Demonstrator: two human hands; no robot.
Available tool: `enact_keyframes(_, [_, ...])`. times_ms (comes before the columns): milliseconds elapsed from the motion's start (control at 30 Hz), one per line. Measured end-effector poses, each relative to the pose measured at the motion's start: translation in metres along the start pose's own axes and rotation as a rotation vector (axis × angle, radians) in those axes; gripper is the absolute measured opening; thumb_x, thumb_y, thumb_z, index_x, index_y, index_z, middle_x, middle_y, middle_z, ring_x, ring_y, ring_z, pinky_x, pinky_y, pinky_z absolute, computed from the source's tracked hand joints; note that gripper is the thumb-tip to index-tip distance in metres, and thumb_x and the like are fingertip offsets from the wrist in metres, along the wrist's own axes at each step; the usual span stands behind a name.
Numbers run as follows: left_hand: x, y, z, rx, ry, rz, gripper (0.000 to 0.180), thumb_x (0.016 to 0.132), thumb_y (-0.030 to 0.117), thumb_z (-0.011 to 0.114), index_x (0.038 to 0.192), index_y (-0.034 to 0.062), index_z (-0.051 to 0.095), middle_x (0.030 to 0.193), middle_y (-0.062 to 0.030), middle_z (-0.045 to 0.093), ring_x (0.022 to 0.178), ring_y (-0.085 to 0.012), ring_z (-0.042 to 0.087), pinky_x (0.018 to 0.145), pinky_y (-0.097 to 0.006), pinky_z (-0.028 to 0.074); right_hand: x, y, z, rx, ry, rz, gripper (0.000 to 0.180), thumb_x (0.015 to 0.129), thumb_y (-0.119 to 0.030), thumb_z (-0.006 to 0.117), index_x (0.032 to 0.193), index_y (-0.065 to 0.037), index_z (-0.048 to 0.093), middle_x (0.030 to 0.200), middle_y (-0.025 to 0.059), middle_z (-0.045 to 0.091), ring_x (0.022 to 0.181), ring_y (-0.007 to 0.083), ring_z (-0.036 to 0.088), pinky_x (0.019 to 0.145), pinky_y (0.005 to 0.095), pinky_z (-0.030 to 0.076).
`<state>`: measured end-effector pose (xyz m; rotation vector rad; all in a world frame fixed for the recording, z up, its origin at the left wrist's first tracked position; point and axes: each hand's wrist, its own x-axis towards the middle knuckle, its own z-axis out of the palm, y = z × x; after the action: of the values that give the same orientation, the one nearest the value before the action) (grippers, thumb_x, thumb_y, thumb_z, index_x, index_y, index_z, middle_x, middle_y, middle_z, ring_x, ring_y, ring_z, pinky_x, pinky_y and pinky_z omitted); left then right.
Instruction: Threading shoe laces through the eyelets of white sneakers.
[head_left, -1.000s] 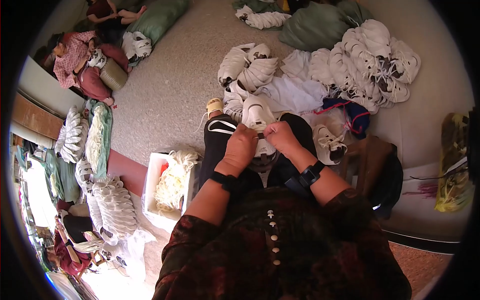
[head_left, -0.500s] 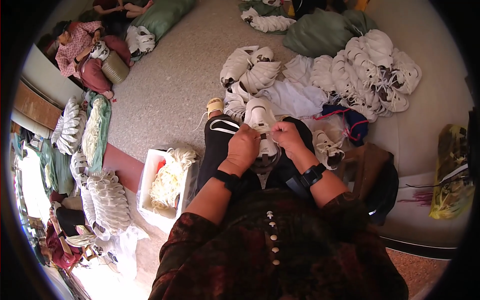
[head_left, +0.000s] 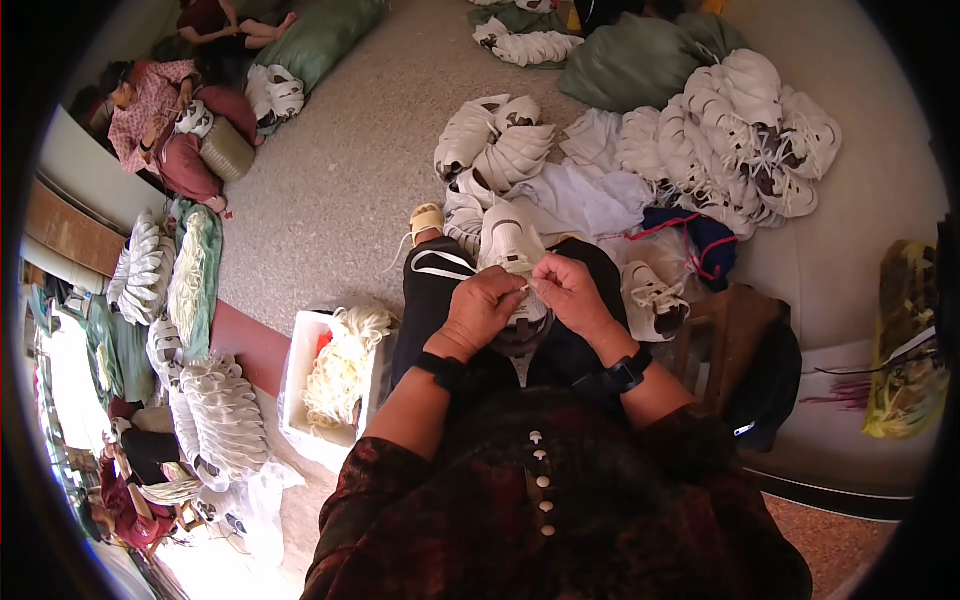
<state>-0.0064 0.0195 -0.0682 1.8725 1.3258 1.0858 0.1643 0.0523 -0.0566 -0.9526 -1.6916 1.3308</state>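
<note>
Both hands sit a little lower on the lap than half a second ago, and the white shoe (head_left: pixel 512 245) between them shows more of its toe. That shoe rests on the person's dark-trousered knees, toe pointing away from the body. On its near end the left hand (head_left: pixel 482 310) and the right hand (head_left: pixel 568 292) meet, fingers curled narrow and pinched together on a thin white lace (head_left: pixel 528 287) at the shoe's opening; each wrist wears a dark band. Just left of the knees, on the floor (head_left: pixel 340 170), stands a white box (head_left: pixel 300 370) full of pale laces. Beyond the knees lies a loose heap of white shoes (head_left: pixel 500 150), and farther toward the upper right a bigger pile of shoes (head_left: pixel 740 130) leans on a green sack (head_left: pixel 630 60). Along the left edge of the floor, rows of white shoe parts (head_left: pixel 215 405) are stacked, and another person (head_left: pixel 150 110) sits near the upper left corner.
</note>
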Motion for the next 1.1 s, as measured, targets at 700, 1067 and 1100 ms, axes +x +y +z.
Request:
enact_keyframes(700, [-0.011,-0.017,-0.006,-0.170,-0.093,0.037,0.013,0.071,-0.009,0.061,0.079,0.0017,0.062,0.075,-0.0064,0.058,0.070,-0.0181,0.059,0.064,-0.026,0.046,-0.001,0.019,-0.008,0.417,0.133,0.240,0.009,0.082,0.000,0.057,0.089,0.003,0.061,0.069,0.0081,0.061,0.056,0.0104,0.056,0.052,0.0212,0.045])
enact_keyframes(1067, [-0.010,-0.016,-0.010,-0.357,-0.066,0.006,0.012,0.071,-0.008,0.061,0.079,0.0005,0.061,0.077,-0.0070,0.058,0.073,-0.0177,0.057,0.067,-0.026,0.045,0.002,0.014,0.002,-0.344,0.080,0.107,0.004,0.069,-0.001,0.058,0.073,-0.001,0.060,0.063,0.0170,0.056,0.058,0.0316,0.056,0.056,0.0366,0.045])
enact_keyframes(1100, [-0.010,-0.016,-0.010,-0.358,-0.066,0.004,0.012,0.071,-0.008,0.061,0.079,0.0005,0.061,0.077,-0.0070,0.058,0.073,-0.0177,0.057,0.067,-0.026,0.045,0.004,0.013,0.004,-0.446,0.070,0.053,0.002,0.068,-0.001,0.058,0.070,-0.001,0.059,0.064,0.0172,0.057,0.060,0.0336,0.056,0.056,0.0390,0.044])
